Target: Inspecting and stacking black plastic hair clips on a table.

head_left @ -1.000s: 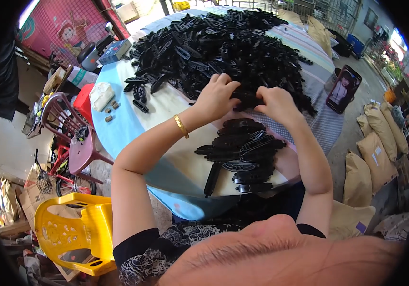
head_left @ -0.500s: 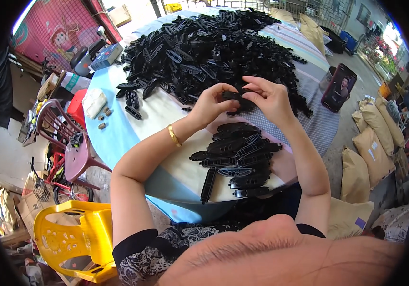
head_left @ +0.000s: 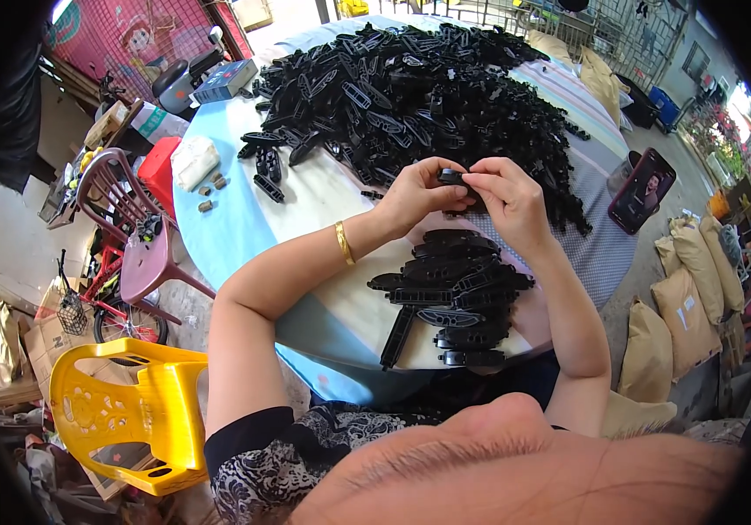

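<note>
While both hands meet above the counter, they pinch one small black plastic part between them. Left hand: fingers curled narrow, thumb and fingertips closed on the part's left end; gold bangle on the wrist. Right hand: fingers likewise closed on the part's right end, thumb on top. The part sits level, held clear of the counter surface, just in front of the large heap.

Large heap of black plastic pieces: loose, elongated, slotted shapes, covering most of the far half of the round counter. A few strays lie apart at the heap's left edge.

Near stack of black pieces: laid roughly parallel, one over another, directly below the hands at the counter's near edge. One long piece leans off the stack's lower left, angled toward the rim.

Counter cover: pale blue and white cloth. A white bundle and some small brown bits lie at the left side. A grey box sits at the far left rim.

Surroundings: phone with lit screen on the right edge of the counter; tan sacks on the floor to the right; maroon plastic chair and yellow plastic chair to the left.
</note>
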